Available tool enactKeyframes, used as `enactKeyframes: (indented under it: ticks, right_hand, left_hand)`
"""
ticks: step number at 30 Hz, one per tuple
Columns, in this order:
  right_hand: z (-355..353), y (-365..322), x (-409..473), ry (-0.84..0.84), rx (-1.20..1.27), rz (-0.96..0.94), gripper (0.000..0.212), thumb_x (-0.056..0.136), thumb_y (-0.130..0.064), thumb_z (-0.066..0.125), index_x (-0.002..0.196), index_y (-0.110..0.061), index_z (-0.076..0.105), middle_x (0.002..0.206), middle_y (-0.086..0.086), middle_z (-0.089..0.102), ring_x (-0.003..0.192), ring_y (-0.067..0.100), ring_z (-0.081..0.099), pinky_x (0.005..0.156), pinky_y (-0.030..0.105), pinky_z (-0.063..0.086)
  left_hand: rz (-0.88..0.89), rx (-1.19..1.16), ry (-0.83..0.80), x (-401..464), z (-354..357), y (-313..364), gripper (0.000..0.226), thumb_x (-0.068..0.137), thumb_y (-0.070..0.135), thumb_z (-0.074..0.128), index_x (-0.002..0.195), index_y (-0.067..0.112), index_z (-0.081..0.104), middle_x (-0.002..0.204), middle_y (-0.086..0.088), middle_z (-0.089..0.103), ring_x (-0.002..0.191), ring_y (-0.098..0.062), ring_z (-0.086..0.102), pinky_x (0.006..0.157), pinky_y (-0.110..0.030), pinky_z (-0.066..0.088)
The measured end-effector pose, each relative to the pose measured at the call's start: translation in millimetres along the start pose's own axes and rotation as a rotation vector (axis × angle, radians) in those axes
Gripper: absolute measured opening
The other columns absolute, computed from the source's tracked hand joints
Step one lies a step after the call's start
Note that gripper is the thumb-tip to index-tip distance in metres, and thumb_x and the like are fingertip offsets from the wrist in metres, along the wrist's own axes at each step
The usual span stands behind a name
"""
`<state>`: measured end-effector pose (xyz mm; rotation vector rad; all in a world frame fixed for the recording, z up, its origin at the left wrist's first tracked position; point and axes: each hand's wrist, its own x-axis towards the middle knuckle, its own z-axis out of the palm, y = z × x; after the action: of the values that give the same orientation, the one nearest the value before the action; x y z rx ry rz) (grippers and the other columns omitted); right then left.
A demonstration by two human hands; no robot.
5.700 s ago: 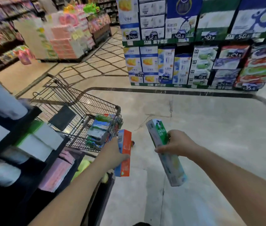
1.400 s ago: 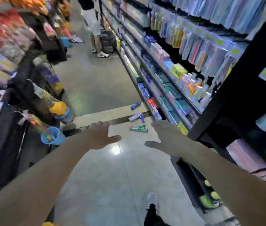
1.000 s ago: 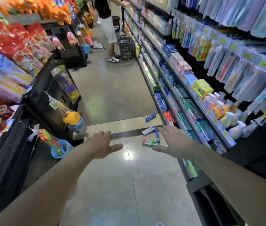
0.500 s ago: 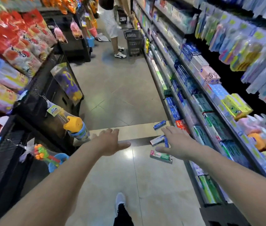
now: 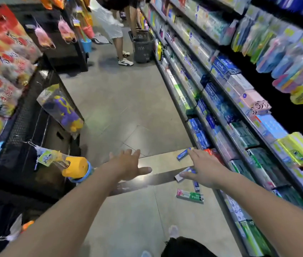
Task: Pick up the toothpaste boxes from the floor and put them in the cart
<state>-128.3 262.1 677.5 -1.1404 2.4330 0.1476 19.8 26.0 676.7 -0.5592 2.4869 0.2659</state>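
Observation:
Several toothpaste boxes lie on the aisle floor by the foot of the right-hand shelves: a green and white box (image 5: 190, 196) nearest me, a narrow blue box (image 5: 196, 185), a white and purple box (image 5: 182, 175) partly behind my right hand, and a blue box (image 5: 183, 154) farther off. My right hand (image 5: 205, 169) stretches forward above them, fingers spread, holding nothing. My left hand (image 5: 129, 166) is also held out flat with fingers apart and is empty. The cart is out of view.
Stocked shelves (image 5: 239, 115) run along the right side. A black display rack (image 5: 35, 115) with hanging toys and snack bags lines the left. A person (image 5: 118, 32) stands far down the aisle beside a grey basket (image 5: 143, 47). My leg and shoe (image 5: 174, 238) show below.
Earlier I held an orange box and a green box beside the cart; both hands are empty now. Over the last second I have walked up the aisle, and the floor boxes are closer.

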Motion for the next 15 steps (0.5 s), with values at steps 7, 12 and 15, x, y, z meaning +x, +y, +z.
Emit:
enactKeyframes:
  ticks: [7, 12, 15]
  right_hand:
    - [-34.8, 38.0, 107.2, -0.002, 0.067, 0.043, 0.105, 0.085, -0.08, 0.037, 0.158, -0.016, -0.002, 0.166, 0.004, 0.003, 0.153, 0.023, 0.006, 0.123, 0.045, 0.014]
    - [-59.9, 86.4, 168.4, -0.043, 0.078, 0.106, 0.108, 0.083, -0.083, 0.032, 0.157, -0.017, -0.012, 0.165, 0.008, -0.013, 0.153, 0.027, -0.006, 0.123, 0.047, 0.007]
    - [-75.9, 119.2, 202.8, -0.021, 0.084, 0.16, 0.111, 0.081, -0.085, 0.031, 0.157, -0.017, -0.012, 0.165, 0.01, -0.016, 0.152, 0.029, -0.009, 0.123, 0.048, 0.006]
  left_hand:
    - [0.038, 0.06, -0.06, 112.0, -71.3, -0.2, 0.097, 0.085, 0.082, 0.032, 0.158, 0.024, 0.005, 0.163, -0.006, 0.016, 0.148, -0.03, 0.019, 0.116, -0.06, 0.019]
    - [0.051, 0.088, -0.072, 192.2, -135.3, 15.0, 0.099, 0.083, 0.084, 0.033, 0.158, 0.024, 0.007, 0.163, -0.007, 0.018, 0.148, -0.03, 0.02, 0.115, -0.061, 0.021]
    - [0.089, 0.13, -0.045, 237.0, -172.2, 31.9, 0.098, 0.083, 0.083, 0.034, 0.158, 0.024, 0.008, 0.162, -0.006, 0.02, 0.147, -0.031, 0.022, 0.114, -0.059, 0.023]
